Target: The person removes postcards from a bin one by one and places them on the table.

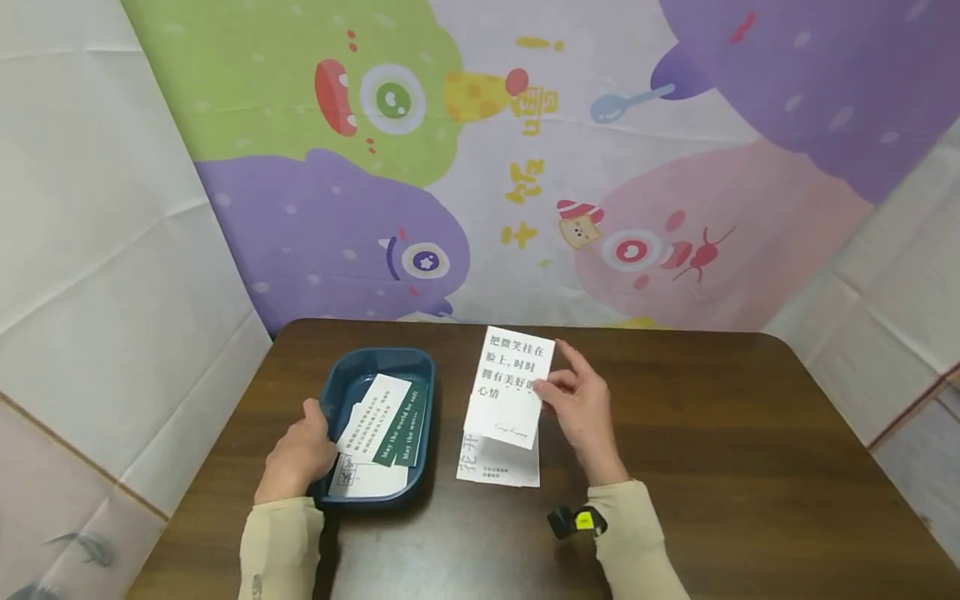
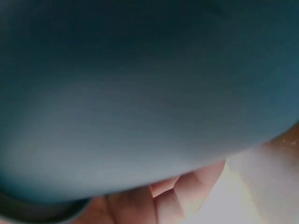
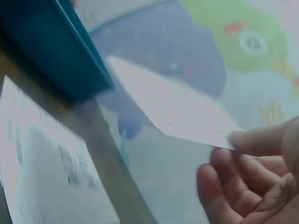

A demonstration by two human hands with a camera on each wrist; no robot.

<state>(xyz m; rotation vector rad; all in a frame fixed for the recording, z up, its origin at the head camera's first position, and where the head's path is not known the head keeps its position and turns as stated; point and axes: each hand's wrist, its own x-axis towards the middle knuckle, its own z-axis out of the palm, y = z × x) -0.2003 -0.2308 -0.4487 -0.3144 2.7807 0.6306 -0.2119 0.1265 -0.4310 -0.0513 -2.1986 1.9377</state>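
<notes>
A white card [image 1: 510, 387] with printed Chinese lines is pinched at its right edge between the thumb and fingers of my right hand [image 1: 585, 412]. The right wrist view shows the same card [image 3: 173, 105] held by its corner, raised off the surface. Below it on the table lies another white card [image 1: 501, 467], partly covered in the head view. My left hand [image 1: 300, 450] grips the left side of a dark blue tray [image 1: 427, 417]. Its fingers [image 2: 135, 205] curl against the tray's outer wall in the left wrist view. Inside the tray lie white cards [image 1: 367, 479] and dark green cards [image 1: 408, 425], overlapping.
The brown wooden table [image 1: 720, 467] extends to the right of the cards. Behind its back edge hangs a cloth [image 1: 517, 275] with cartoon monsters. A black strap with a yellow tag [image 1: 585, 521] is at the right wrist.
</notes>
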